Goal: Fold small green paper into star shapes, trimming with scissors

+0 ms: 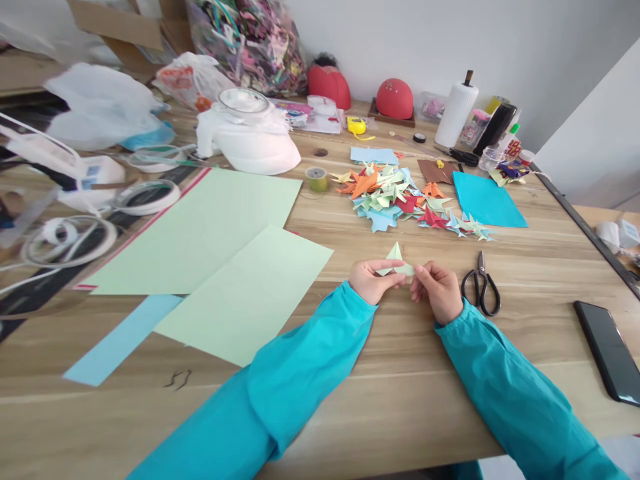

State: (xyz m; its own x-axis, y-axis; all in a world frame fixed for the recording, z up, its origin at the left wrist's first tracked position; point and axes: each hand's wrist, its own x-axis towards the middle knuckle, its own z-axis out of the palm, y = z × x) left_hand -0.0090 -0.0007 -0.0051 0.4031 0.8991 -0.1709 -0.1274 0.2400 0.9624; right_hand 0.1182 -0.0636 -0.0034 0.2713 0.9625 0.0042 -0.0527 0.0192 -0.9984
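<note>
A small folded piece of pale green paper (395, 254) is held between my two hands over the wooden table. My left hand (371, 280) pinches it from the left, thumb below and fingers above. At its right end, my right hand (438, 288) grips the paper between thumb and forefinger. One pointed tip of the paper stands up between the hands. Just right of my right hand lie black-handled scissors (481, 288). Beyond the hands is a pile of folded paper cranes (387, 193) in green, orange, red and blue.
Pale green sheets (245, 293) and a blue strip (123, 340) lie to the left. A turquoise square (489, 200) and a thread spool (316, 179) are farther back. On the right is a phone (607, 350). White coils (70, 241) and plastic bags (100, 107) crowd the left side.
</note>
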